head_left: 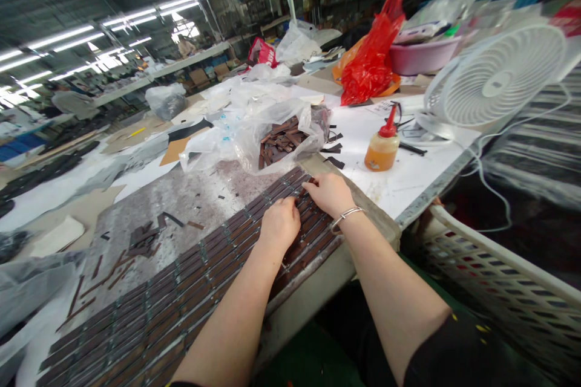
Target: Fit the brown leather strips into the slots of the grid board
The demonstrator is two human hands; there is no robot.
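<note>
Rows of narrow dark brown strips [181, 284] lie side by side along the front of the worktable. Over their right end, my left hand [280, 227] is closed, its fingertips pinching at a small brown strip. Just to its right, my right hand [330, 193], with a bangle at the wrist, is also closed, thumb and finger on the same brown piece. The fingers partly hide that piece. Beyond the hands, a clear plastic bag [245, 148] lies with its mouth open, and a pile of loose brown strips [281, 144] shows inside.
A glue bottle with a red nozzle [382, 148] stands right of the bag. Behind it are a red plastic bag [370, 66], a pink basin [422, 55] and a white fan [497, 78]. Loose scraps [144, 237] lie at left. A white plastic basket [494, 272] stands below at right.
</note>
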